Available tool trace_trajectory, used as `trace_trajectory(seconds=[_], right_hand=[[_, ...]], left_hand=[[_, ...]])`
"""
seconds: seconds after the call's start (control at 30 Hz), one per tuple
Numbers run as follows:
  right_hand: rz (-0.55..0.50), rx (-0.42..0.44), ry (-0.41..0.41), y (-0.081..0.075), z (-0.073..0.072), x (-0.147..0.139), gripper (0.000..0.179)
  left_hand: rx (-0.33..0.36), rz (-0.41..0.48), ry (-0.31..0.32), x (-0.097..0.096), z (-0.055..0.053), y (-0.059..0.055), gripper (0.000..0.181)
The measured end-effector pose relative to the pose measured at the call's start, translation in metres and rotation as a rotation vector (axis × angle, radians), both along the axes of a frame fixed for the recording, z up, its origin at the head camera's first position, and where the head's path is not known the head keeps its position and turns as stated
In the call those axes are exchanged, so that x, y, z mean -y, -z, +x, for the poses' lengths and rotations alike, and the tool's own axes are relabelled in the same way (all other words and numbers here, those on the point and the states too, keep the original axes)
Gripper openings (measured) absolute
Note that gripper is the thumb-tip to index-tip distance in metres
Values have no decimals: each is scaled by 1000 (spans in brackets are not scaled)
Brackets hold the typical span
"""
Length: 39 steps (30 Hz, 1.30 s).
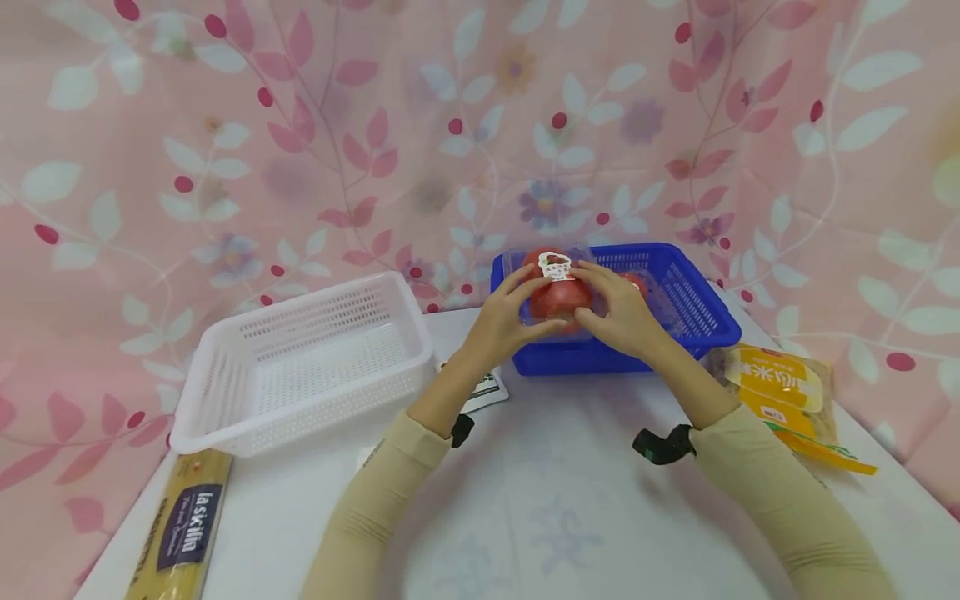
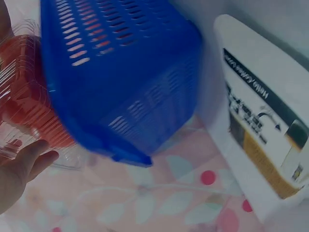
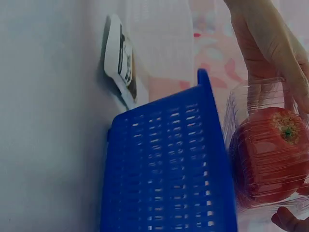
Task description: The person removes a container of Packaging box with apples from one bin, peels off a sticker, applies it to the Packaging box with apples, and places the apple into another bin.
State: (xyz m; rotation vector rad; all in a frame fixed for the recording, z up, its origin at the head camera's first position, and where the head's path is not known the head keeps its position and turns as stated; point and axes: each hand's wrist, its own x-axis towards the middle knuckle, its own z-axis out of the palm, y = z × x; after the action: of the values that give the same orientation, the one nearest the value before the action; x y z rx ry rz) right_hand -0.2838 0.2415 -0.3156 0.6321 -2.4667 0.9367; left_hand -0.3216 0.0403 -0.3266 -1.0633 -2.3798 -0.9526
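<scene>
A clear plastic pack of red tomatoes (image 1: 558,296) with a white label is held between both hands, over the left part of the blue basket (image 1: 585,363). My left hand (image 1: 501,323) grips its left side, fingers over the top and thumb low. On the other side my right hand (image 1: 621,315) holds it the same way. Through the clear wrap, the right wrist view shows a tomato (image 3: 270,154) with its stem end. Another tomato pack (image 1: 636,282) lies in the blue basket, partly hidden behind the right hand.
A white basket (image 1: 300,418) stands on the left of the white table. Between the baskets lies a white packet (image 2: 265,106) with coffee printing. At the front left is a spaghetti pack (image 1: 187,525), and a yellow food bag (image 1: 780,392) lies right of the blue basket.
</scene>
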Motion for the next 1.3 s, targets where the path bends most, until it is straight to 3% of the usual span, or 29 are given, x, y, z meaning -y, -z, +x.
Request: trace_trajectory(seconds=[0.13,0.3,0.5,0.73,1.0,1.3], right_hand=[[-7,59,25,13,-20,-3,48],[-30,94,62,30,-35,-2,44],[-41,98,102,43,-40,-2,39],[-8,192,152,43,-43,-7,39],[82,246,145,41,-52,-5,41],[206,325,120,46,-55,-5,45]], left_hand=[[46,-45,-59,-8,-19,11,65],[126,-113,-112,-14,-34,21,66],[205,-176,-96,-16,-43,29,69],[271,-247,-90,-19,-48,28,73],[211,-305,-121,-19,-54,30,66],[157,-454,-113,-27,-55,35,55]])
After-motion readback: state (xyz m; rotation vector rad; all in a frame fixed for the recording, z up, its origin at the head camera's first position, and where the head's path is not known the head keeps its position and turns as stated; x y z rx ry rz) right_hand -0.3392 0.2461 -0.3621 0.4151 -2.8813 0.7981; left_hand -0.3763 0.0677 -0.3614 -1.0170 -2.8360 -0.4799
